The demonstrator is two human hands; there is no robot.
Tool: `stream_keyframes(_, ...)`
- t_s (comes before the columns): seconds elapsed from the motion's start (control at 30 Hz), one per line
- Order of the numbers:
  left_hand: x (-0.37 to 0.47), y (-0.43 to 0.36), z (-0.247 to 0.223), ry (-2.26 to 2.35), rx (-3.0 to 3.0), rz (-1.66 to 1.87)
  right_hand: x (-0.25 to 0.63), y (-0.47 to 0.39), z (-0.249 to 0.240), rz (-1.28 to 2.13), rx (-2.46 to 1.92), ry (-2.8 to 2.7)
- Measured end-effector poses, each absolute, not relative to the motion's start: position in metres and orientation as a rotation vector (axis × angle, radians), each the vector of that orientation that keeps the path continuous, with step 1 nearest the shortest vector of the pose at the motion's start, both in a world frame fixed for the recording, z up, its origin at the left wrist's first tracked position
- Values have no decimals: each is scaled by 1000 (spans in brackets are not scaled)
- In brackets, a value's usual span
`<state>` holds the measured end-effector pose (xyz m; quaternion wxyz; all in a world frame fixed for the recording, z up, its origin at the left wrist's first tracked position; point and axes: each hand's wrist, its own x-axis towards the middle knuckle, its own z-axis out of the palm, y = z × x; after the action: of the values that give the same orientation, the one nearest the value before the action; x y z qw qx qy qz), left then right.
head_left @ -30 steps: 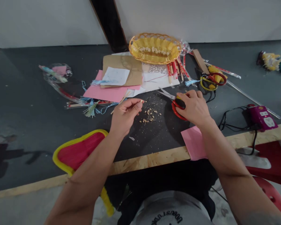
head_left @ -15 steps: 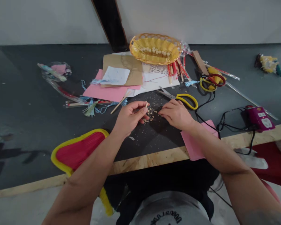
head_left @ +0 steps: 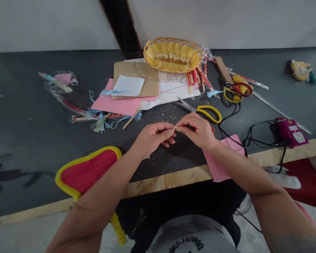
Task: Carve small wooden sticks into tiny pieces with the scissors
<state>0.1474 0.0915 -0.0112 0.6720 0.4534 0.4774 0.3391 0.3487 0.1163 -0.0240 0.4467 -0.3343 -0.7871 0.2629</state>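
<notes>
In front of me, my left hand (head_left: 156, 137) is closed, pinching a small pale stick piece (head_left: 175, 128) between thumb and index finger. The fingertips of my right hand (head_left: 197, 130) meet it from the other side and are closed at the same piece. Something red (head_left: 212, 130) shows at the edge of my right hand; its kind is hidden. Pale crumbs lie on the dark tabletop around the fingers, partly covered by the hands. Just beyond my right hand lie yellow-handled scissors (head_left: 208, 113), blades pointing to the upper left.
A yellow woven basket (head_left: 171, 65) holding small whitish pieces stands at the back. Papers (head_left: 129, 79), blue tassels (head_left: 101, 121) and a thin stick (head_left: 131, 117) lie left of centre. A pink sheet (head_left: 219, 163) lies under my right forearm. A purple power block (head_left: 292, 133) with black cords is at right.
My right hand has lifted from the crumbs and come left to the pale piece in my left hand. My left hand has shifted slightly right. Red now shows at my right hand.
</notes>
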Motion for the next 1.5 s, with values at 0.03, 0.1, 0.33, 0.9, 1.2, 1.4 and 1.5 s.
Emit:
stream_keyframes(0.03, 148, 91, -11, 1065, 1022, 765, 349, 116, -24, 656, -822, -1944)
stream_keyframes(0.1, 148, 91, -10, 1048, 1024, 770, 349, 116, -24, 667, -810, -1939)
stream_keyframes(0.33, 148, 91, -6, 1020, 1025, 776, 350, 114, -21, 693, -800, -1926)
stream_keyframes(0.9, 146, 92, -8, 1026, 1094, 758, 350, 115, -24, 725, -759, -1912)
stream_keyframes(1.2, 147, 91, -8, 1081, 1130, 751, 349, 113, -24, 731, -831, -1924)
stream_keyframes(1.4, 147, 91, -9, 1100, 1156, 759, 351, 115, -22, 727, -834, -1942)
stream_keyframes(1.5, 146, 92, -8, 1145, 1154, 779, 354, 119, -23, 605, -849, -2000)
